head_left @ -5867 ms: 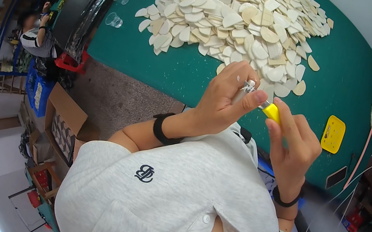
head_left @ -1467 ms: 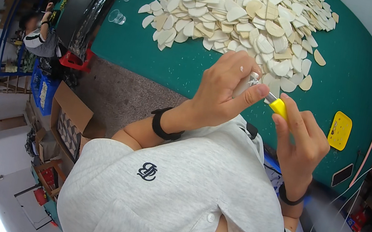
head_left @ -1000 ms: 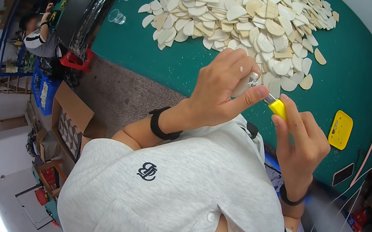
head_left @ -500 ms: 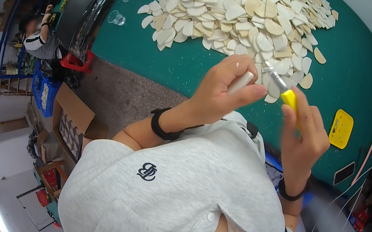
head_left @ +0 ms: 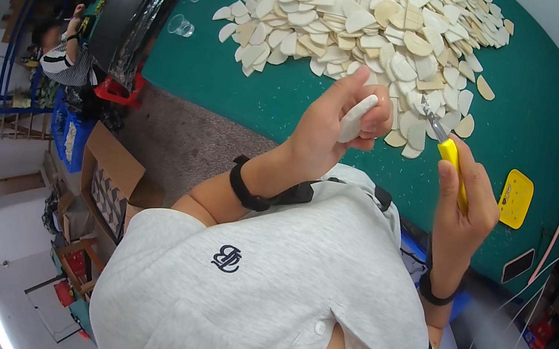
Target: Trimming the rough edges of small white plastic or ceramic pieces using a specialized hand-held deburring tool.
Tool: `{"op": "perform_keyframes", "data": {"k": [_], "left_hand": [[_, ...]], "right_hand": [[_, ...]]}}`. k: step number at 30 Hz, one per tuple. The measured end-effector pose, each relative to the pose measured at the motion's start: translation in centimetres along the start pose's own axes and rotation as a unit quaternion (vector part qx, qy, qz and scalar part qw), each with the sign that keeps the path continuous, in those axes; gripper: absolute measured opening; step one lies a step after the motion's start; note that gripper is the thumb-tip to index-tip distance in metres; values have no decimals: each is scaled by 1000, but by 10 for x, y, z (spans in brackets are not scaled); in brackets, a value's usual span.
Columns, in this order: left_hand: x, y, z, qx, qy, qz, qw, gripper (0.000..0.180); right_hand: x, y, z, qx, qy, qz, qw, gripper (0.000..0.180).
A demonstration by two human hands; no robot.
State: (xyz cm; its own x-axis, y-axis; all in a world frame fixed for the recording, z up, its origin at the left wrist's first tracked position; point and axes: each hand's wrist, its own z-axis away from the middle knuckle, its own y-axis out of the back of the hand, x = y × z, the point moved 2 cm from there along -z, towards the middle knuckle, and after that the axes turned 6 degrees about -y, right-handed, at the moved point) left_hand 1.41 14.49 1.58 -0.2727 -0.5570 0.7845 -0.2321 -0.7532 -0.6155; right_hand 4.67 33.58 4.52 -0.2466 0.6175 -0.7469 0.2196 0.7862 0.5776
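1. The left hand [head_left: 331, 128] pinched a pale teardrop piece [head_left: 356, 117] — raised above the green counter [head_left: 235, 86].
2. The right hand [head_left: 465, 205] gripped a yellow-handled knife [head_left: 453, 159], blade just beside the piece — not touching.
3. A heap of pale pieces [head_left: 372, 20] lay behind.

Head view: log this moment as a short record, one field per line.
Left hand: the left hand pinches a cream flat piece, raised above the table
Right hand: the right hand grips a yellow-handled knife, blade pointing up and left, apart from the piece
Surface: green table
Pile: heap of cream flat pieces beyond both hands
Nearby: yellow flat item on the table, right of the knife hand
Background: another person at far left
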Motion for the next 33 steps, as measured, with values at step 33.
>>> {"op": "perform_keyframes", "data": {"k": [33], "left_hand": [[-10, -4, 10, 29, -218, -364, 905, 34]], "right_hand": [[-11, -8, 5, -21, 136, 92, 986, 31]]}}
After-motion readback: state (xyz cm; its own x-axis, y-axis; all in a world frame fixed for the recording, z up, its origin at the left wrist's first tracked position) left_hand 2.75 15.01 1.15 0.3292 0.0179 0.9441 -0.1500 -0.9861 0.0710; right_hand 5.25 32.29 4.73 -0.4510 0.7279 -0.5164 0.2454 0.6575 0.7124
